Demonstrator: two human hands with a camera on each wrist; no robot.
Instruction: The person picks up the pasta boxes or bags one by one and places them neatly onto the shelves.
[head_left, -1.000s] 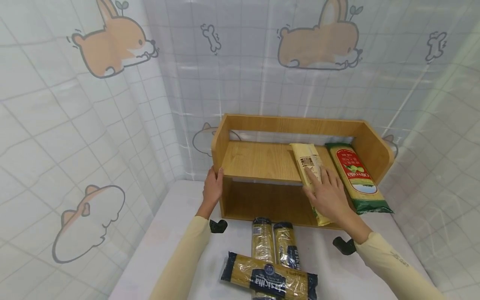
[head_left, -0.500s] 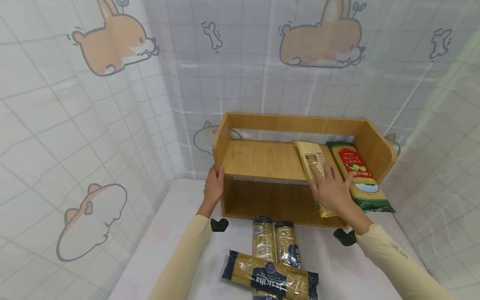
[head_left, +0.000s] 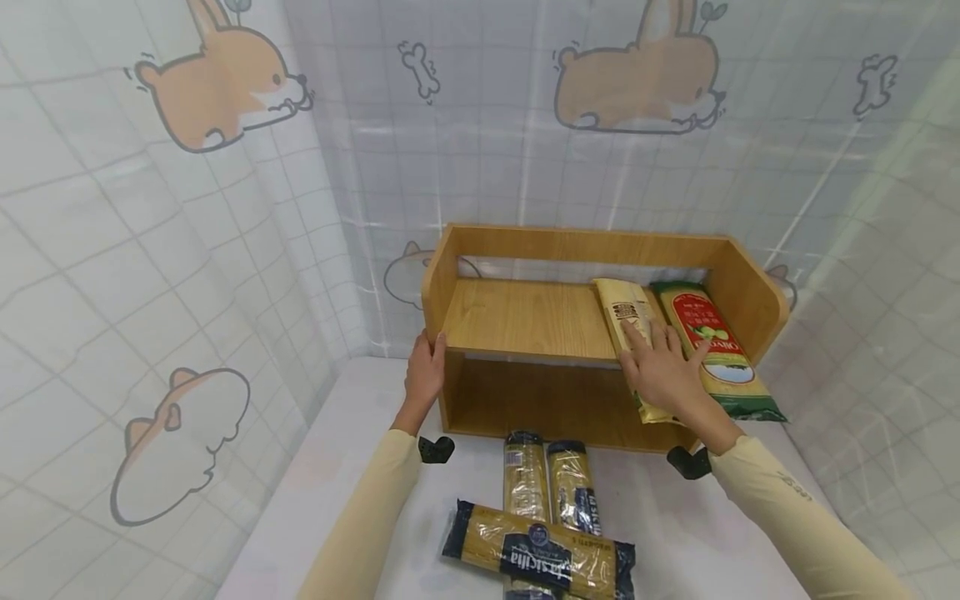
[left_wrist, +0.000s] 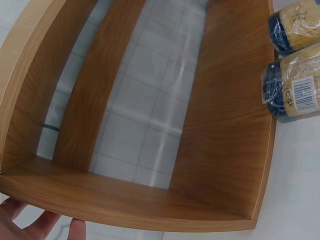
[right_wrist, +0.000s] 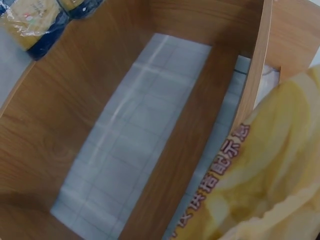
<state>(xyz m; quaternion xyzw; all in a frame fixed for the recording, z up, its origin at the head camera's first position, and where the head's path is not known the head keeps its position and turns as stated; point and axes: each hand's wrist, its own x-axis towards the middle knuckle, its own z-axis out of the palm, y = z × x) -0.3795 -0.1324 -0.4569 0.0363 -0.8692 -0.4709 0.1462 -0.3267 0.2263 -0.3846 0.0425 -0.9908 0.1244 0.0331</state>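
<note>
My left hand [head_left: 425,371] holds the left side panel of a two-tier wooden shelf [head_left: 525,321]. In the left wrist view, its fingertips [left_wrist: 76,229] are at the panel's outer edge. My right hand [head_left: 666,371] lies with fingers spread on a pale yellow food pack [head_left: 621,304] on the upper board. The pack's lower end hangs over the front edge, and the hand covers its middle. To its right lies a green-ended Olivoilà pasta pack [head_left: 701,321], also overhanging the front. The right wrist view shows the yellow pack [right_wrist: 270,165] close up, Chinese lettering along it.
In front of the shelf, a La Sicilia spaghetti pack [head_left: 540,554] lies across two similar packs [head_left: 525,479]. Two dark patches [head_left: 435,450] show near the shelf's front corners. Tile-patterned sheeting with cartoon dogs [head_left: 637,87] hangs behind and at both sides.
The yellow pack has slid right and farther back on the upper board, closer to the Olivoilà pack, with my right hand moving along on it. My left hand stays at the side panel.
</note>
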